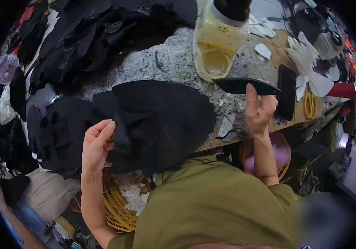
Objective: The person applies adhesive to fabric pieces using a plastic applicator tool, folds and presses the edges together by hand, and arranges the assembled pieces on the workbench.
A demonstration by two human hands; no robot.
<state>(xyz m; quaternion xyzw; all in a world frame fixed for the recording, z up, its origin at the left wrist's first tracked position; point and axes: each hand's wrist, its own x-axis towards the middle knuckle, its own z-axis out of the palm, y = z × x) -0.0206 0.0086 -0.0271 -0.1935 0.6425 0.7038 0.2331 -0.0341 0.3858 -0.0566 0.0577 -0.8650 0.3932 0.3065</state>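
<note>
While the left hand (pixel 97 143), to the lower left of the clear plastic container (pixel 223 40), pinches a fold of the black sheet (pixel 174 124) between thumb and fingertips, apparently so that this layer lifts, the right hand (pixel 261 110), below and right of the container, clamps a flat dark strip (pixel 233 86) between thumb and curled fingers, perhaps leaving its left end free. Spread at the container's lower left, the sheet looks thin and matt, rounded above, with a wavy right edge.

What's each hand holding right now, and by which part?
The left hand pinches a black cloth near its left edge; the right hand holds a flat dark tool by its right half.
</note>
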